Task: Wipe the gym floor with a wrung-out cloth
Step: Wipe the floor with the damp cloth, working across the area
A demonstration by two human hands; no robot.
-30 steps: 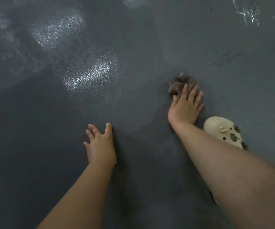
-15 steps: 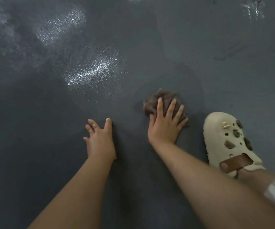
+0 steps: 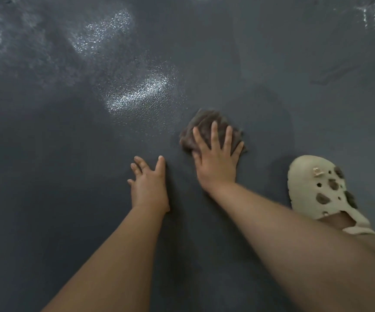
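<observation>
While the person crouches low over a dark grey gym floor (image 3: 47, 154), the head-worn view looks straight down at both bare forearms reaching forward. Far left and towards the top, pale glossy patches (image 3: 137, 93) catch the light on the pebbled surface and look like wet sheen.

Left of centre, the left hand (image 3: 149, 185) lies flat on the floor, fingers straight and slightly spread, holding nothing; it appears to prop up the person's weight.

Just beside it, right of centre, the right hand (image 3: 217, 161) presses flat on a crumpled brown cloth (image 3: 204, 124), fingers straight and fanned across its top instead of curled round it. The cloth is bunched into a small wad on the floor, showing past the fingertips and at both sides of the hand.

Further right, near that forearm, a cream clog-style shoe (image 3: 317, 188) with dark charms stands on the floor.

Judging the risks: the bracing palm or the shoe could slip if the shiny areas are damp. The wadded cloth covers little ground, so streaks or missed strips seem likely, and an open palm could slide off it.
</observation>
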